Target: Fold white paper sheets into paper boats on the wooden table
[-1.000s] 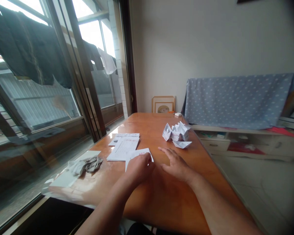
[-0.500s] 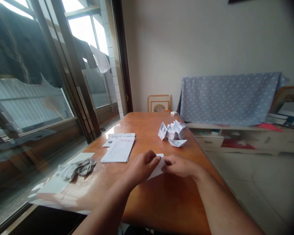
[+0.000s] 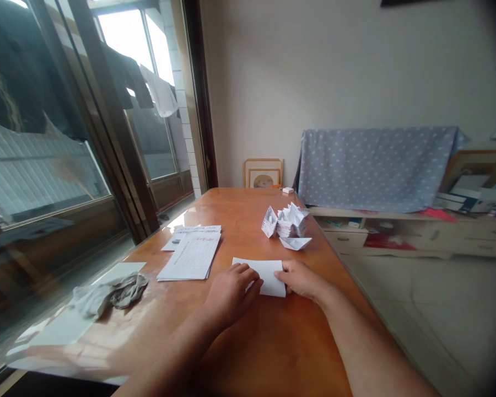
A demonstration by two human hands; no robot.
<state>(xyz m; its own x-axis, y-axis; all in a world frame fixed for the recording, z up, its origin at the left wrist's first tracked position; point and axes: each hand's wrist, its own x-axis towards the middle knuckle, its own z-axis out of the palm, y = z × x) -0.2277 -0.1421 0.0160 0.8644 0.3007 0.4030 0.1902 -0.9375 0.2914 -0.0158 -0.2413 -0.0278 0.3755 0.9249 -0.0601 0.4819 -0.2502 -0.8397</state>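
Hands (image 3: 233,291) (image 3: 302,280) now cover less paper (image 3: 268,274) (earlier mostly hidden).

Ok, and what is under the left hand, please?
The left hand covers part of the white paper, whose far edge shows. Its near left corner and the table directly beneath are hidden.

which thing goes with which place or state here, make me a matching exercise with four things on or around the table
1. white paper
2. blue cloth
3. grey cloth
4. folded paper pieces

A. crumpled, near the table's left edge
B. clustered on the table, beyond the hands
C. gripped at one edge by the right hand
D. white-dotted, hanging against the wall side

Pairs: 1-C, 2-D, 3-A, 4-B
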